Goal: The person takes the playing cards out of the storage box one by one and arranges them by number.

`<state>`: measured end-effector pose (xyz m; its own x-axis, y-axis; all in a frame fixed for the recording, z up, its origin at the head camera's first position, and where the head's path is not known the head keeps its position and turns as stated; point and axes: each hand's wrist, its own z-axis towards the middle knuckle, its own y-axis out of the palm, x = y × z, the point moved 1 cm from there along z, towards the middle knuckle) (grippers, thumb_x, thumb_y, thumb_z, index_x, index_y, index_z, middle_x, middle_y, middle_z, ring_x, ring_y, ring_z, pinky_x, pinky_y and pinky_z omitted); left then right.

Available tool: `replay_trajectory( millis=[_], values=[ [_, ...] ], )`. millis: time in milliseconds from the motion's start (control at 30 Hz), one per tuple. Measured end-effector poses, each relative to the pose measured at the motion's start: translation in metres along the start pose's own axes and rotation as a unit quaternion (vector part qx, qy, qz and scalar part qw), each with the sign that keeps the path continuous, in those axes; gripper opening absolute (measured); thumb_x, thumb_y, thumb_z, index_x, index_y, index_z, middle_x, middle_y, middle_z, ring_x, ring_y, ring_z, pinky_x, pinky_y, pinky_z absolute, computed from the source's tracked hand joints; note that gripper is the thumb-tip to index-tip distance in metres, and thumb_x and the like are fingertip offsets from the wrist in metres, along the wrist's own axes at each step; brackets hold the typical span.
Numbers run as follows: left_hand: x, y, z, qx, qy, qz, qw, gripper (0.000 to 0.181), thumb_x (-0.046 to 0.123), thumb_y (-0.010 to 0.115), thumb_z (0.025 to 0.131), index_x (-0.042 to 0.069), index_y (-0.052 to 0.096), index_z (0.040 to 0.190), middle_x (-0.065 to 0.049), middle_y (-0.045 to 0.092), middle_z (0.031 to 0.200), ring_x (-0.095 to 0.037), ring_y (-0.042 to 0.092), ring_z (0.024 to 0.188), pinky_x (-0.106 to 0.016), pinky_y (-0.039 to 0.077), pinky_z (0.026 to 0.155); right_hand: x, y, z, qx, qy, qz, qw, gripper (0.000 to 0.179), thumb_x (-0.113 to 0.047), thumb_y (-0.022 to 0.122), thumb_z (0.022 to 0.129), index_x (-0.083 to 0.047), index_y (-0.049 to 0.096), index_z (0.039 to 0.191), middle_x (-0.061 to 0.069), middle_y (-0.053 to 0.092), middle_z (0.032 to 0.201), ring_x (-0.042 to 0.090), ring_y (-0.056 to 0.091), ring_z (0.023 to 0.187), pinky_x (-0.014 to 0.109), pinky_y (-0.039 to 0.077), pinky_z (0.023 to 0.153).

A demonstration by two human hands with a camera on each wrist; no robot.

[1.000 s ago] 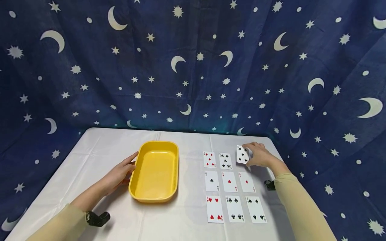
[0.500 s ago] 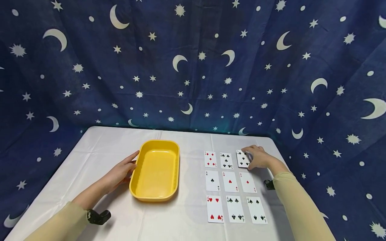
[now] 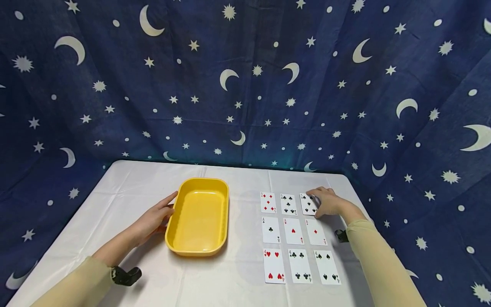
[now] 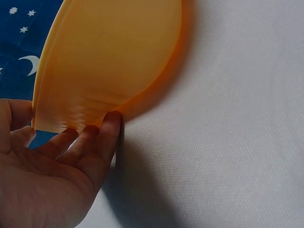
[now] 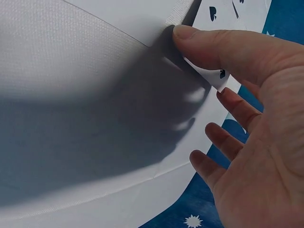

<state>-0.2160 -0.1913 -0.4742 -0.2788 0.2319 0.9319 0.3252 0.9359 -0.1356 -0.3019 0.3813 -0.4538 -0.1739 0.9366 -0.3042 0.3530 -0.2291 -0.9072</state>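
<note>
With thumb and fingertips, my right hand [image 3: 329, 202] pinches the right edge of a five of spades playing card [image 3: 307, 204] at the far right of the table. In the right wrist view the thumb lies over that card [image 5: 211, 19], and its near edge is tilted up. My left hand [image 3: 152, 221] rests against the left wall of a yellow tray [image 3: 197, 249], fingers fairly straight. The left wrist view has those fingertips [image 4: 111, 121] touching the tray's outer side. Level with the held card lie the five of clubs [image 3: 288, 204] and five of diamonds [image 3: 268, 202].
Nearer in the head view is a row of three aces, with the ace of hearts [image 3: 293, 231] in its middle. Closest are three fours, among them the four of clubs [image 3: 300, 266]. A starry blue curtain [image 3: 245, 85] hangs behind the white table [image 3: 245, 273].
The five of spades has come down and slightly left into line with the other fives, my right hand still pinching its edge. My left hand and the tray have stayed in place.
</note>
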Motion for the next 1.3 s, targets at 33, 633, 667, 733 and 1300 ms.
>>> replay_trajectory(
  millis=[33, 633, 667, 733, 1300],
  values=[
    [-0.0001, -0.0002, 0.0001, -0.001, 0.000, 0.000, 1.0000, 0.066, 0.019, 0.040, 0.107, 0.026, 0.011, 0.167, -0.025, 0.028, 0.163, -0.040, 0.048, 0.136, -0.047, 0.053, 0.100, 0.0004, 0.0006, 0.0001, -0.001, 0.001, -0.001, 1.0000, 0.093, -0.010, 0.089, 0.066, -0.007, 0.049, 0.150, 0.027, 0.037, 0.152, 0.050, 0.031, 0.135, 0.071, 0.031, 0.107],
    [0.0002, -0.0003, -0.0003, 0.001, -0.003, -0.003, 1.0000, 0.067, 0.019, 0.041, 0.107, 0.027, 0.012, 0.166, -0.025, 0.028, 0.163, -0.039, 0.048, 0.136, -0.045, 0.053, 0.099, 0.0036, 0.0048, -0.0005, -0.023, 0.023, 0.007, 0.9994, 0.094, -0.009, 0.087, 0.066, -0.009, 0.048, 0.152, 0.024, 0.035, 0.154, 0.049, 0.029, 0.137, 0.073, 0.030, 0.107],
    [0.0003, -0.0002, -0.0005, 0.001, -0.003, -0.003, 1.0000, 0.067, 0.019, 0.041, 0.107, 0.027, 0.012, 0.166, -0.025, 0.028, 0.163, -0.039, 0.048, 0.136, -0.045, 0.054, 0.098, 0.0035, 0.0049, -0.0006, -0.023, 0.023, 0.009, 0.9994, 0.094, -0.008, 0.087, 0.066, -0.009, 0.048, 0.152, 0.024, 0.035, 0.154, 0.049, 0.029, 0.137, 0.073, 0.029, 0.107],
    [0.0006, -0.0001, -0.0008, 0.003, -0.004, -0.003, 1.0000, 0.067, 0.019, 0.041, 0.106, 0.027, 0.012, 0.166, -0.025, 0.028, 0.162, -0.039, 0.049, 0.135, -0.045, 0.054, 0.098, 0.0032, 0.0045, -0.0012, -0.023, 0.021, 0.009, 0.9995, 0.094, -0.008, 0.087, 0.066, -0.009, 0.049, 0.151, 0.024, 0.036, 0.153, 0.049, 0.029, 0.136, 0.072, 0.030, 0.107],
    [0.0007, 0.0001, -0.0011, 0.004, -0.002, -0.002, 1.0000, 0.066, 0.020, 0.040, 0.107, 0.026, 0.012, 0.166, -0.025, 0.029, 0.162, -0.039, 0.048, 0.136, -0.046, 0.053, 0.099, -0.0015, 0.0020, -0.0037, -0.028, 0.020, 0.015, 0.9993, 0.091, -0.005, 0.077, 0.066, -0.008, 0.047, 0.153, 0.025, 0.038, 0.150, 0.046, 0.031, 0.134, 0.065, 0.034, 0.106]
  ],
)
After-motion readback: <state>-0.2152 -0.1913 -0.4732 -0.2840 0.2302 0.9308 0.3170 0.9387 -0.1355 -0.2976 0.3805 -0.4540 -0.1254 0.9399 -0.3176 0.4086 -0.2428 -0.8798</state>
